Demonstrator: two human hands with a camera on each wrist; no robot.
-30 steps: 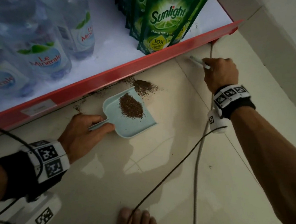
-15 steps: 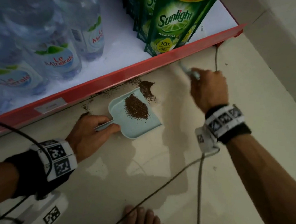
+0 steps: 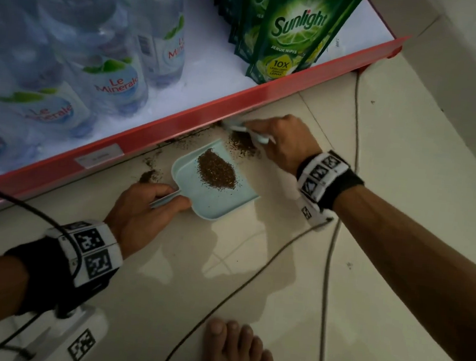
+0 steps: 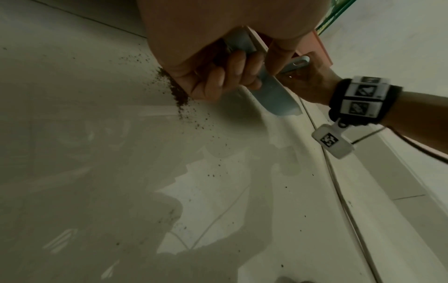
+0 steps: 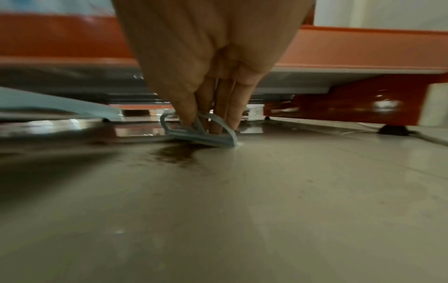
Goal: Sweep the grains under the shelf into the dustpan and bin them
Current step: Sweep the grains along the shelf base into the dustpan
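A light blue dustpan (image 3: 217,198) lies on the tiled floor against the red shelf edge (image 3: 196,118), with a heap of brown grains (image 3: 216,171) in it. My left hand (image 3: 146,209) grips the dustpan's handle (image 4: 269,92). My right hand (image 3: 281,143) holds a small light blue brush (image 5: 201,132), its head low at the floor under the shelf lip. A loose patch of grains (image 3: 241,144) lies on the floor between the brush and the pan's mouth. More grains (image 3: 147,176) are scattered along the shelf base to the left.
Water bottles (image 3: 109,80) and green Sunlight pouches (image 3: 297,32) stand on the shelf. Cables (image 3: 332,247) run across the floor on the right. My bare foot (image 3: 236,352) is at the bottom. A wall (image 3: 461,56) closes the right side.
My right hand has moved left along the shelf edge with the brush, down to the grains beside the dustpan's mouth. The left hand and dustpan have stayed put.
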